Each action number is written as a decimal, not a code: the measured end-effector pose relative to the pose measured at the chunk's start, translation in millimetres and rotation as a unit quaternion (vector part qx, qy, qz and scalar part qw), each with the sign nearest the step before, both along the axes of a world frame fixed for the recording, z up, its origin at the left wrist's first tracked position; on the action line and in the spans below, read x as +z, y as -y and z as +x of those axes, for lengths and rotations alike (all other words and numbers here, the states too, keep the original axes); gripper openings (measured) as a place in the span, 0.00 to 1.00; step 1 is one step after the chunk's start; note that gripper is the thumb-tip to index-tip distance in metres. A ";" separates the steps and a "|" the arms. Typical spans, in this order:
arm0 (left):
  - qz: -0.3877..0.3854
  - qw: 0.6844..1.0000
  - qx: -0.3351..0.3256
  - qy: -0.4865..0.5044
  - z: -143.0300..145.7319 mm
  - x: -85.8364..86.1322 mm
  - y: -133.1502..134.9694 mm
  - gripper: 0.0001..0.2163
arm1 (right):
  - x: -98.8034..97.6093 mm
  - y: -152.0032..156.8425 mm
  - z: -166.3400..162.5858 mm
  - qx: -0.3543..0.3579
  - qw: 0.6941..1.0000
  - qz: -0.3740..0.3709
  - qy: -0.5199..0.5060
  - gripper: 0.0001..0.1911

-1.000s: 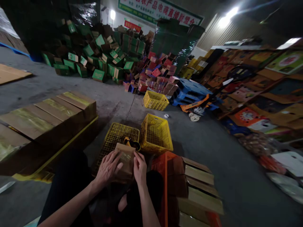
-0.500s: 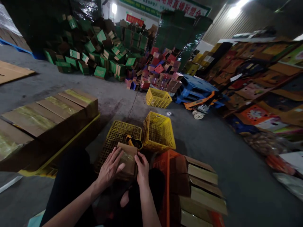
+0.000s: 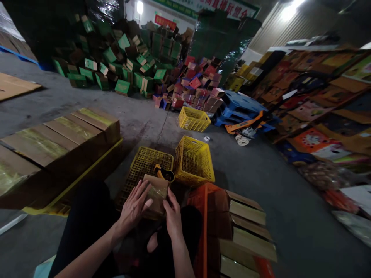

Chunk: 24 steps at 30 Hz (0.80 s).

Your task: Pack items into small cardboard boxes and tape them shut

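A small brown cardboard box (image 3: 157, 199) with clear tape across its top sits in front of me, at the near end of an upturned yellow crate (image 3: 142, 160). My left hand (image 3: 135, 204) lies on the box's left part, its fingers stretched out and the thumb apart. At the right edge of the box, my right hand (image 3: 173, 212) grips it with the thumb on top and the fingers along the side; part of this grip is hidden. Just beyond the box, a yellow and black tape dispenser (image 3: 164, 173) rests on the crate.
Taped cardboard boxes (image 3: 43, 144) fill a yellow crate on the left. On the right, an orange crate (image 3: 206, 227) holds more boxes. Two yellow crates (image 3: 194, 160) stand ahead. Farther off are a pallet jack (image 3: 246, 125), blue pallets (image 3: 237, 104) and heaped green boxes (image 3: 123, 88).
My right hand has shifted slightly, its thumb moving inward onto the top of the box. My left hand stays flat on the box, and the tape dispenser has not moved.
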<state>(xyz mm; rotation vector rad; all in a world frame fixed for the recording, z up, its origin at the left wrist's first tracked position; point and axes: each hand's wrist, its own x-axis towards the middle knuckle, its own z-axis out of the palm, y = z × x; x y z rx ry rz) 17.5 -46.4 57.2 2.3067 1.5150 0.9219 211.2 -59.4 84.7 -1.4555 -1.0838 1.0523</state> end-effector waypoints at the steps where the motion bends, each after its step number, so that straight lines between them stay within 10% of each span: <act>1: 0.001 1.000 -0.001 0.001 0.0 -0.4 -0.1 0.28 | -2.4 0.7 0.9 -0.001 1.000 0.001 0.001 0.26; 15: -0.011 1.000 -0.003 0.020 -0.9 -6.6 -2.2 0.28 | -19.2 -0.1 -9.6 -0.038 0.981 -0.011 -0.189 0.28; 24: 0.020 1.000 0.005 -0.001 3.6 -9.4 -6.4 0.29 | -27.5 9.6 -10.6 -0.008 0.992 0.055 0.114 0.27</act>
